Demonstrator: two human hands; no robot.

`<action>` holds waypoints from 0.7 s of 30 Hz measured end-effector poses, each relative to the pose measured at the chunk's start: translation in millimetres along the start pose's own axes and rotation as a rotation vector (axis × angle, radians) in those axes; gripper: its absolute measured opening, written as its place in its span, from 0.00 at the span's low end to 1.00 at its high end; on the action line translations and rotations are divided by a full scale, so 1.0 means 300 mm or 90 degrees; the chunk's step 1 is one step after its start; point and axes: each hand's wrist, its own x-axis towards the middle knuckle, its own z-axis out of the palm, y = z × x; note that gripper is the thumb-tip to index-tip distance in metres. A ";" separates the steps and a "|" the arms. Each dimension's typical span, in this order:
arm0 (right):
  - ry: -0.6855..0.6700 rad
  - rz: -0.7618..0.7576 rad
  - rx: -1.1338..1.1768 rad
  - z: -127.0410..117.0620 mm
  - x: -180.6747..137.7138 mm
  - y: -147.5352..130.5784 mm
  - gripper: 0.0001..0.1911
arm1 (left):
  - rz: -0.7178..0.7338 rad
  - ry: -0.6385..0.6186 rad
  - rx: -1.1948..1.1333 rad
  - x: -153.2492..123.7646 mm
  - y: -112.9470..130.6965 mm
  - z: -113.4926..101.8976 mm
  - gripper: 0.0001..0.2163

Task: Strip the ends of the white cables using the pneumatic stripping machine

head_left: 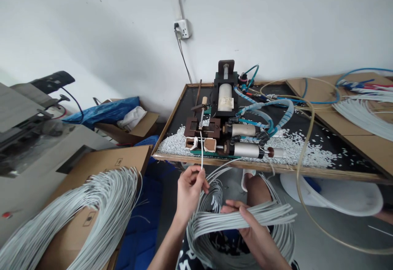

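My left hand [192,186] pinches a single white cable [202,155] between thumb and fingers. From there the cable runs up into the brown jaws [204,127] of a pneumatic wire-stripping machine [225,98] on the table. My right hand [248,219] is wrapped round a bundle of white cables [227,220] lying across my lap. The bundle's cut ends point to the right. More of the coil hangs in loops around and below both hands.
White insulation scraps [307,151] litter the black table [334,137]. Another cable coil [113,196] rests on cardboard at left, beside a grey machine [64,176]. More coiled cables [365,114] lie at far right. A clear hose [302,188] droops over the table edge near a white tub [334,196].
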 end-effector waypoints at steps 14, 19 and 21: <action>0.035 0.001 0.016 -0.012 0.015 0.026 0.21 | -0.042 0.046 -0.066 0.016 -0.013 -0.007 0.17; 0.037 0.015 0.009 -0.013 0.008 0.020 0.24 | -0.049 0.038 -0.088 0.018 -0.024 -0.014 0.18; 0.036 0.020 0.010 -0.013 0.006 0.018 0.24 | -0.054 0.030 -0.097 0.021 -0.027 -0.018 0.17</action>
